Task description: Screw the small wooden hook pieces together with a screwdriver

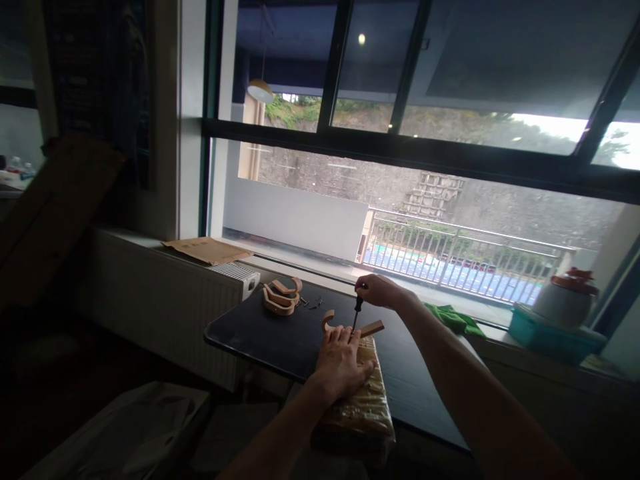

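My right hand (375, 291) is wrapped round the handle of a screwdriver (357, 307), which stands almost upright with its tip down at a curved wooden hook (373, 328). My left hand (343, 363) lies spread over the near side of that hook, pressing on it and on a block-like package wrapped in shiny tape (367, 407). Its fingers are stretched out and the thumb points right. Fingers hide the middle of the hook and the screwdriver's exact contact point. More curved wooden hooks (280, 307) lie at the table's left, beside several loose screws (316, 303).
The dark table (245, 333) meets a windowsill. A brown envelope (207, 251) rests above a radiator (170, 293) on the left. On the right stand a green cloth (455, 319) and a teal container (543, 333) bearing a pot (565, 300). The package overhangs the table's front edge.
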A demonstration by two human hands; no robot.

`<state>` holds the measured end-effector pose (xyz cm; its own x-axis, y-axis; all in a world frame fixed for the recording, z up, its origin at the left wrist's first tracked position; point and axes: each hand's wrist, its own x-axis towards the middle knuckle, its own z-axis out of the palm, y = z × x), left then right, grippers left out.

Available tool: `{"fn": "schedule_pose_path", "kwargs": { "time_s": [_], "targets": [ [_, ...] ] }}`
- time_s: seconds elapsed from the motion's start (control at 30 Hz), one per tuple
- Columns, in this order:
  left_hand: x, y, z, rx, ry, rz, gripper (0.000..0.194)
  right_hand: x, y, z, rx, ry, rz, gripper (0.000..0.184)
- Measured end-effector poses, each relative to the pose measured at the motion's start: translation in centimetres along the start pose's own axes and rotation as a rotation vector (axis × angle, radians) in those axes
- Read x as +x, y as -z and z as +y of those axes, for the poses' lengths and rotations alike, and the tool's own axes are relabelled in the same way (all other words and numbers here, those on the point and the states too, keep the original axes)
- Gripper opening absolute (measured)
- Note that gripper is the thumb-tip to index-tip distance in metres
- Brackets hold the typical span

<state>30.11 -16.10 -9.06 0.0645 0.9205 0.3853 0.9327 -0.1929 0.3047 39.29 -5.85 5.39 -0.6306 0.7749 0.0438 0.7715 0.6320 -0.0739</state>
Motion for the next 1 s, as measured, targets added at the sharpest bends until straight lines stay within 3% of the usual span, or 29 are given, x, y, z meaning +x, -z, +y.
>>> {"fn": "schedule_pose_path", "kwargs": {
  "time_s": [0.23,0.5,0.63,0.8,1.0],
  "targets": [
    [0.1,-0.1,-0.1,-0.004,-0.001,-0.010,0.071,-0.1,-1.4,-0.9,-0.026,-0.017,0.073,0.028],
    [0.0,0.1,0.0,0.011,-0.016,0.015,0.070,-0.5,-0.3,-0.9,-0.045,-0.046,0.053,0.028],
    [0.0,-0.1,-0.1,0.007,-0.011,0.009,0.071,-0.5,-0.8,-0.6,-0.034,-0.024,0.067,0.028],
    [0.1,-0.2,-0.1,0.006,-0.010,0.001,0.072,-0.6,-1.8,-0.5,-0.041,-0.090,0.116,0.029],
    [0.1,0.1,0.1,0.022,-0.012,0.004,0.071,-1.0,-1.6,-1.4,-0.077,-0.154,0.159,0.028]
  ]
}}
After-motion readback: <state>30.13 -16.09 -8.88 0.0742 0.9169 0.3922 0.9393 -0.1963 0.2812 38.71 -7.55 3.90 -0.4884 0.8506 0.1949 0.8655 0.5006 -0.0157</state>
